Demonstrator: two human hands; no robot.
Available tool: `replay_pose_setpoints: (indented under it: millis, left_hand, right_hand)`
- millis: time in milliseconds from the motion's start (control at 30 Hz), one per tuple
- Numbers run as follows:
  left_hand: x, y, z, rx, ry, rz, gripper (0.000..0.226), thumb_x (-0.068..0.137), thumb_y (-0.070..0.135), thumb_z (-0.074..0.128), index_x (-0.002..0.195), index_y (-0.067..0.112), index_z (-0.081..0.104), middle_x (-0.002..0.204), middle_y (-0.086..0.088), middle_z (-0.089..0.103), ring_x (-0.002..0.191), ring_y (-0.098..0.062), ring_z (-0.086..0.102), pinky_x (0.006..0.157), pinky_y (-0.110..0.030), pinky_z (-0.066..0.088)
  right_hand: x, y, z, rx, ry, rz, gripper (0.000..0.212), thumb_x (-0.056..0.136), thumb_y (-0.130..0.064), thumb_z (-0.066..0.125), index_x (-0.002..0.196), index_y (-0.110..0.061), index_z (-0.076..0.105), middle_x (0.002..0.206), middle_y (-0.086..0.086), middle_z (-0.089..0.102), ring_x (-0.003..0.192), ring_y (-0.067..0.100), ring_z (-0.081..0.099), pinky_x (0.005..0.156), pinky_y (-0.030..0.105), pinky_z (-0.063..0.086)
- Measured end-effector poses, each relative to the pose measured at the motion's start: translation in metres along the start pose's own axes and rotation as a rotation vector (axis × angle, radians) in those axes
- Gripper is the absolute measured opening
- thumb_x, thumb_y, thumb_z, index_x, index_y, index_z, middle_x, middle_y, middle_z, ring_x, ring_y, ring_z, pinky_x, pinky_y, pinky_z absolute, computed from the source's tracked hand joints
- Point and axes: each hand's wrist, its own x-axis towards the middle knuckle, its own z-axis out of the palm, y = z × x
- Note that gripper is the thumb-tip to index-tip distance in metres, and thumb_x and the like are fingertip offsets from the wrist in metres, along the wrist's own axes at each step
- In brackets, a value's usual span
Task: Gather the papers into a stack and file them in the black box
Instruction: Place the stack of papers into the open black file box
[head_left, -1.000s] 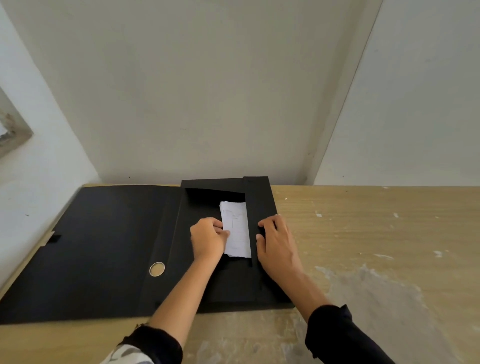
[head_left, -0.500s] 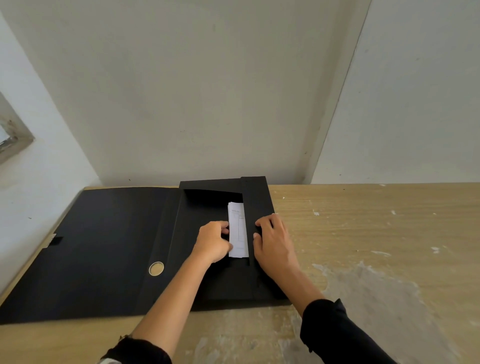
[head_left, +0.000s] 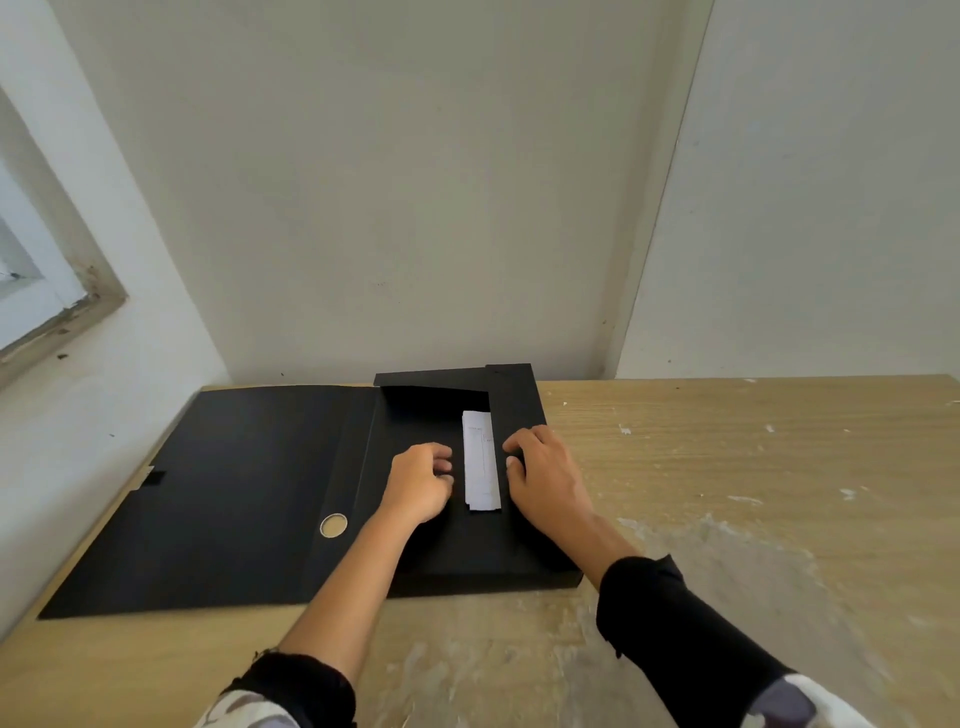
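The black box (head_left: 467, 564) lies open on the wooden table, its lid (head_left: 234, 493) spread flat to the left. Only a narrow white strip of the papers (head_left: 480, 457) shows inside, between two black inner flaps. My left hand (head_left: 418, 483) rests on the left flap with its fingers curled at the flap's edge, just left of the papers. On the other side, my right hand (head_left: 545, 473) lies on the right flap, fingertips hooked over its inner edge. The rest of the paper stack is hidden under the flaps.
The table (head_left: 727, 467) is pale wood with white paint marks and stands against the walls in a corner. A round finger hole (head_left: 333, 525) sits in the box's spine. A window frame (head_left: 62, 312) is on the left wall.
The left flap has moved right over the papers with my left hand on it, so the visible white strip is narrower. My right hand has stayed on the right flap.
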Motion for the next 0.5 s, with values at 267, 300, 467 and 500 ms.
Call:
replay_pose_setpoints:
  millis: [267, 300, 467, 500]
  left_hand:
    - [-0.037, -0.04, -0.037, -0.016, 0.253, -0.005, 0.029, 0.082, -0.008, 0.051, 0.104, 0.006, 0.063, 0.104, -0.013, 0.066, 0.087, -0.015, 0.057, 0.084, -0.025, 0.046]
    - [-0.043, -0.045, -0.04, -0.01, 0.259, 0.005, 0.028, 0.082, -0.008, 0.051, 0.103, 0.006, 0.063, 0.105, -0.013, 0.066, 0.088, -0.016, 0.057, 0.084, -0.025, 0.046]
    - [-0.046, -0.055, -0.039, 0.061, 0.175, 0.078, 0.027, 0.082, -0.003, 0.057, 0.106, 0.009, 0.061, 0.111, -0.01, 0.06, 0.097, -0.018, 0.056, 0.086, -0.024, 0.044]
    - [-0.046, -0.057, -0.037, 0.066, 0.171, 0.085, 0.027, 0.082, -0.004, 0.057, 0.106, 0.009, 0.061, 0.111, -0.01, 0.059, 0.098, -0.019, 0.056, 0.086, -0.023, 0.043]
  right_hand:
    - [-0.013, 0.001, 0.004, -0.101, -0.208, -0.119, 0.022, 0.091, -0.01, 0.051, 0.109, -0.016, 0.061, 0.118, 0.004, 0.058, 0.111, 0.019, 0.053, 0.094, 0.026, 0.044]
    - [-0.008, -0.003, 0.003, -0.145, -0.234, -0.14, 0.023, 0.091, -0.011, 0.053, 0.111, -0.017, 0.062, 0.12, 0.005, 0.059, 0.114, 0.02, 0.053, 0.097, 0.029, 0.044]
    - [0.029, -0.013, 0.005, -0.341, -0.493, -0.268, 0.044, 0.084, -0.014, 0.066, 0.125, -0.025, 0.055, 0.139, 0.003, 0.05, 0.13, 0.023, 0.042, 0.11, 0.04, 0.035]
    - [0.034, -0.013, 0.008, -0.385, -0.539, -0.313, 0.047, 0.083, -0.016, 0.066, 0.127, -0.027, 0.054, 0.141, 0.001, 0.048, 0.132, 0.022, 0.04, 0.111, 0.042, 0.033]
